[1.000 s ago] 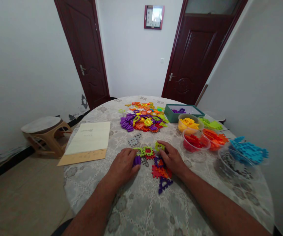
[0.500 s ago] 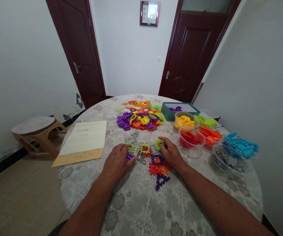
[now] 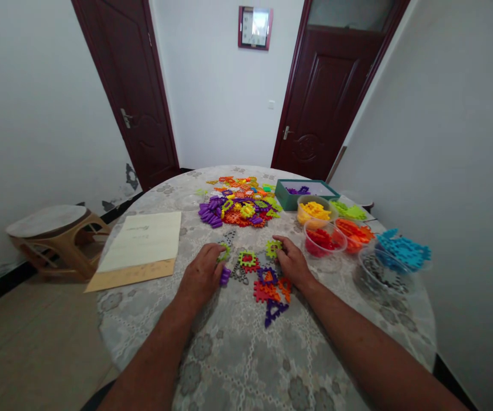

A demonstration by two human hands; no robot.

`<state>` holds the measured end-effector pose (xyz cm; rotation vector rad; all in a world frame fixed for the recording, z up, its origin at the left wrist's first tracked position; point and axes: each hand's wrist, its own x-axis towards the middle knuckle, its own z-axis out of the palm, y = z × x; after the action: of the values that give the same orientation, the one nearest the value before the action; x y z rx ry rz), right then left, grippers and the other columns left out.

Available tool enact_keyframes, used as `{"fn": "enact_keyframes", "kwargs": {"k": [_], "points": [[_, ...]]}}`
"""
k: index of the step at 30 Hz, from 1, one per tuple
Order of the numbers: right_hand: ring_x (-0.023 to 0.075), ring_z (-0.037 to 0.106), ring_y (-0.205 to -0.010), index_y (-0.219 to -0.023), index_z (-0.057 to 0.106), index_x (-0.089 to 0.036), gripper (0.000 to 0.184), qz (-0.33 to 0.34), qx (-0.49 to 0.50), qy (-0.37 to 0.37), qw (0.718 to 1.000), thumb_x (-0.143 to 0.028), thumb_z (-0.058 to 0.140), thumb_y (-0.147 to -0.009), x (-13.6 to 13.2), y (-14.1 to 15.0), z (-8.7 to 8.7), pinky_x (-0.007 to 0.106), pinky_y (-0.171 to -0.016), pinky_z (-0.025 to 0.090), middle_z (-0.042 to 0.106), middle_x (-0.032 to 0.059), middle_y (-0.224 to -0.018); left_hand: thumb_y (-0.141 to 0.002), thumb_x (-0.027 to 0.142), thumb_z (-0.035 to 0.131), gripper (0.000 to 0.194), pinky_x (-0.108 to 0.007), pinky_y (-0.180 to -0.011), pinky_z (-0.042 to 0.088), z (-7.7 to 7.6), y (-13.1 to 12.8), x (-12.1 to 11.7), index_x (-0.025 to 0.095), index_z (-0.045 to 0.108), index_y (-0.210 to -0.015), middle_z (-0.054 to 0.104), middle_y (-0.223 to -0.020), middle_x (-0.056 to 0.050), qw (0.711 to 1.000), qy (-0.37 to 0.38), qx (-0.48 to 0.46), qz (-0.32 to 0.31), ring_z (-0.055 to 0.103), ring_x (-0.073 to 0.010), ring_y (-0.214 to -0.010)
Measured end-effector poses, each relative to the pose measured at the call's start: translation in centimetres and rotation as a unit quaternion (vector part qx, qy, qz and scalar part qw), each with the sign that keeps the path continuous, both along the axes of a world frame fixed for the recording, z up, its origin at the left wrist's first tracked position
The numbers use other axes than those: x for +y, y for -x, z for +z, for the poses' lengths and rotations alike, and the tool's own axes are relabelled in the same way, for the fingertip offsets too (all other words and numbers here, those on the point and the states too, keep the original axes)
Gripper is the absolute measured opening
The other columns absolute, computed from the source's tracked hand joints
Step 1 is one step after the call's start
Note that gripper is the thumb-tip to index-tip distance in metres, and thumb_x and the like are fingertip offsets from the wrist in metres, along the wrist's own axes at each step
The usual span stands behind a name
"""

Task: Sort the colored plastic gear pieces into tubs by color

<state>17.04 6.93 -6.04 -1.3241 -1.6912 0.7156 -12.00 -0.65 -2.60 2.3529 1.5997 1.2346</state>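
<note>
My left hand [image 3: 200, 273] is closed, thumb and fingers on a lime-green toothed plastic piece [image 3: 225, 252] that looks tilted. A purple ridged piece [image 3: 225, 277] lies just below it, close to the thumb. With thumb and forefinger my right hand [image 3: 294, 264] grips the edge of a lime-green toothed square [image 3: 273, 248]. Between the hands rests another lime-green square [image 3: 246, 258], overlapping a red piece. Nearer to me are a dark purple square [image 3: 267, 276], a red piece [image 3: 260, 291], orange pieces [image 3: 287, 288] and a purple triangle [image 3: 276, 313]. Grey pieces [image 3: 240, 274] lie beside them.
Behind is a mixed pile of pieces [image 3: 238, 202]. To the right stand a green box [image 3: 287, 200] and tubs of yellow [image 3: 315, 211], red [image 3: 324, 238], orange [image 3: 354, 233] and grey pieces [image 3: 383, 271], with blue pieces [image 3: 404, 251]. Paper [image 3: 141, 240] lies left.
My left thumb has moved off the purple piece and up to the lime-green one, which now looks tilted. My right hand stays at its square. The view has shifted slightly.
</note>
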Motion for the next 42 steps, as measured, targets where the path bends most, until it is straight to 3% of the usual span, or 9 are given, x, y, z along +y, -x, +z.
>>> {"fn": "enact_keyframes", "kwargs": {"k": [4,9,19,26,33,42], "points": [[0.017,0.06,-0.071,-0.14,0.063,-0.023,0.051,0.007,0.019,-0.002,1.0,-0.024,0.05,-0.091,0.1,0.1,0.0,0.028,-0.068,0.046,0.063,-0.0025,-0.08,-0.097,0.016,0.046,0.035,-0.046,-0.111,0.054,0.7,-0.2,-0.1,0.023,0.065,-0.125,0.067,-0.126,-0.01,1.0,-0.01,-0.019,-0.008,0.064,-0.0244,-0.123],[0.0168,0.06,-0.074,-0.138,0.064,-0.025,0.05,0.011,0.028,-0.001,1.0,-0.021,0.051,-0.09,0.3,0.2,0.0,0.027,-0.069,0.047,0.064,-0.0022,-0.082,-0.099,0.022,0.046,0.034,-0.048,-0.112,0.053,0.9,-0.4,0.2,0.023,0.065,-0.128,0.069,-0.127,-0.01,1.0,-0.006,-0.021,0.004,0.065,-0.0261,-0.123],[0.0173,0.059,-0.078,-0.136,0.066,-0.026,0.042,0.027,0.018,-0.008,0.999,-0.031,0.055,-0.096,0.1,0.4,0.1,0.028,-0.072,0.047,0.063,-0.002,-0.083,-0.101,0.03,0.047,0.041,-0.045,-0.107,0.056,1.1,-1.1,-0.3,0.019,0.06,-0.139,0.07,-0.131,-0.012,0.999,0.027,0.0,0.023,0.069,-0.027,-0.119],[0.0157,0.061,-0.07,-0.139,0.062,-0.022,0.047,0.029,0.056,0.05,0.997,-0.028,0.052,-0.093,0.0,0.1,0.9,0.027,-0.065,0.046,0.059,-0.0037,-0.077,-0.1,0.029,0.047,0.042,-0.045,-0.11,0.054,0.8,-1.0,-0.7,0.019,0.061,-0.138,0.071,-0.133,-0.011,0.997,0.07,-0.009,0.033,0.068,-0.0264,-0.12],[0.0162,0.065,-0.072,-0.141,0.061,-0.021,0.052,0.03,0.069,0.06,0.995,-0.03,0.055,-0.09,0.2,-0.3,0.7,0.028,-0.066,0.048,0.063,-0.0028,-0.081,-0.097,0.025,0.051,0.04,-0.044,-0.109,0.054,1.1,-1.3,-0.4,0.021,0.062,-0.136,0.071,-0.131,-0.009,0.997,0.065,-0.023,0.037,0.068,-0.0253,-0.119],[0.0168,0.064,-0.071,-0.137,0.063,-0.018,0.05,0.017,0.079,0.031,0.996,-0.038,0.062,-0.09,0.0,-0.3,1.1,0.029,-0.066,0.05,0.058,-0.0032,-0.08,-0.096,0.024,0.054,0.033,-0.047,-0.104,0.057,0.1,0.0,0.3,0.021,0.066,-0.127,0.072,-0.123,-0.01,0.995,0.062,-0.032,0.065,0.071,-0.0252,-0.11]]}}
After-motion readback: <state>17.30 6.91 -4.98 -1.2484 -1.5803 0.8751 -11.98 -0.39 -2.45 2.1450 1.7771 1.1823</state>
